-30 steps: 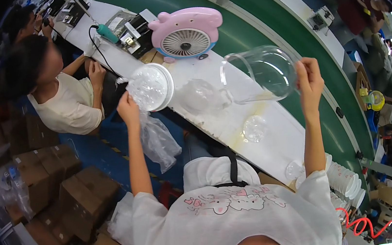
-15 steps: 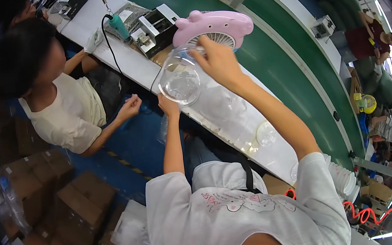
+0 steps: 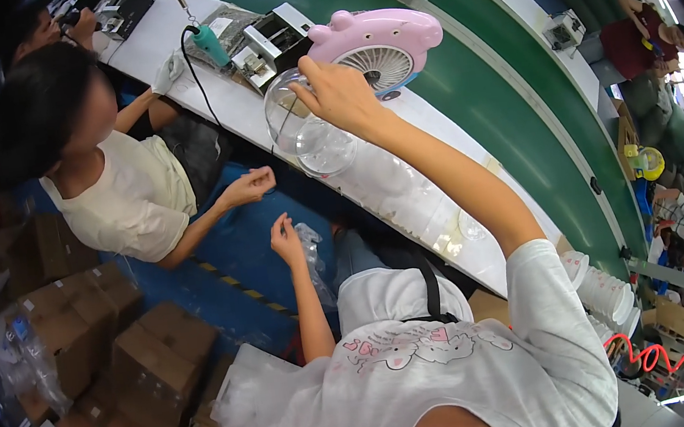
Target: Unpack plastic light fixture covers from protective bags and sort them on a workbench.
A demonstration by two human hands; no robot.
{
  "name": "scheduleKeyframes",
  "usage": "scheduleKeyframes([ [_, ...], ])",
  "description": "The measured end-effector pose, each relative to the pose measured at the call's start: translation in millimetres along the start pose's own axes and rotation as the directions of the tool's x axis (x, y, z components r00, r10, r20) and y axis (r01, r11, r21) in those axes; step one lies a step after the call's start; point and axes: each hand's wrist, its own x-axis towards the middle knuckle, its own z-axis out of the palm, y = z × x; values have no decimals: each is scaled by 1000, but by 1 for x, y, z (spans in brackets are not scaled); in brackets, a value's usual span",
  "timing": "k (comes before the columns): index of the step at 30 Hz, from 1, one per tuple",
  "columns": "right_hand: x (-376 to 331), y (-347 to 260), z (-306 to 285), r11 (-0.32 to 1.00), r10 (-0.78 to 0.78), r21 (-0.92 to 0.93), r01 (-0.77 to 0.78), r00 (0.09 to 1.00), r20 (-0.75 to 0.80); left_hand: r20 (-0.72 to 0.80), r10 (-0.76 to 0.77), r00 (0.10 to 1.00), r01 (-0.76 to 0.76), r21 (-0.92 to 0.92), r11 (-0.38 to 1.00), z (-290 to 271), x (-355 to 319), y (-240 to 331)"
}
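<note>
A clear, round plastic bowl (image 3: 287,130) is tilted over the near edge of the white worktable (image 3: 469,168). My right hand (image 3: 336,95) grips it by its upper rim. Lower and to the left, away from the table, my left hand (image 3: 286,242) has its fingers drawn together. Whatever is between them is hidden. Crumpled clear plastic (image 3: 313,255) shows beside that wrist; whether the hand holds it I cannot tell. Just beyond my right hand stands a pink animal-shaped fan (image 3: 380,38) with a round grille.
Clear round plastic pieces (image 3: 407,184) lie along the table. Behind the bowl are a black-and-silver bench device (image 3: 278,38) and a hanging teal electric screwdriver (image 3: 210,46) with its cord. A co-worker (image 3: 124,180) sits at the left. Cardboard boxes (image 3: 163,355) are stacked lower left.
My left hand has come away from the bowl, moving down toward me. The right hand has shifted left with the bowl. The co-worker's near hand has moved right.
</note>
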Motion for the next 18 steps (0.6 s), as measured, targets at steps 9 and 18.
scheduleKeyframes([
  [9,4,-15,0,1000,-10,16,9,1000,12,3,-105,994,105,-58,993,-15,-10,10],
  [18,12,-28,-6,994,-96,41,98,995,-42,50,-54,997,53,8,999,-13,-5,18],
])
